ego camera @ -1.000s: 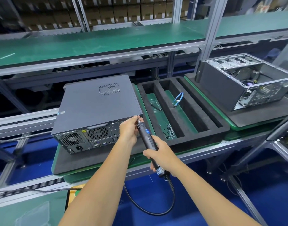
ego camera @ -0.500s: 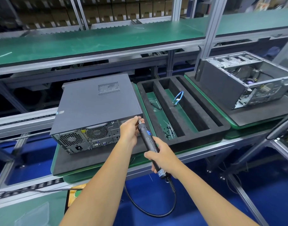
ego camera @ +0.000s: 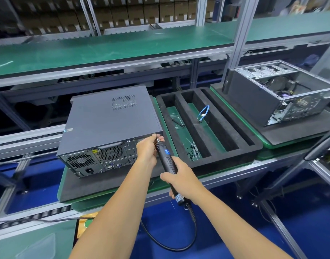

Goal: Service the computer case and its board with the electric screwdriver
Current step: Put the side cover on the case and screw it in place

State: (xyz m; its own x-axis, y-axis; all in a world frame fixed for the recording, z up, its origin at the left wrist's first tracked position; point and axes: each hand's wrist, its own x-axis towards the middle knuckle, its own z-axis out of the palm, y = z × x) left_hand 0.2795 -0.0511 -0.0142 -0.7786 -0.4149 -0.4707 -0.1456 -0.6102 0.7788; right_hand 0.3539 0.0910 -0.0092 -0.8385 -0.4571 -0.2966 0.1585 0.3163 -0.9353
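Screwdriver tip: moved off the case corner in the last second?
No. The screwdriver tip stays at the case rear top corner, left hand guiding.

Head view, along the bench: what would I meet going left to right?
Closed dark grey computer case lying flat, with the black electric screwdriver at its rear right corner → black foam tray with long slots → blue looped cable in one slot → open metal computer case.

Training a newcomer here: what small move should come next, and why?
Probably run the screwdriver to turn the screw: its tip sits at the closed case's rear top corner, the left hand steadies the tip and the right hand grips the body.
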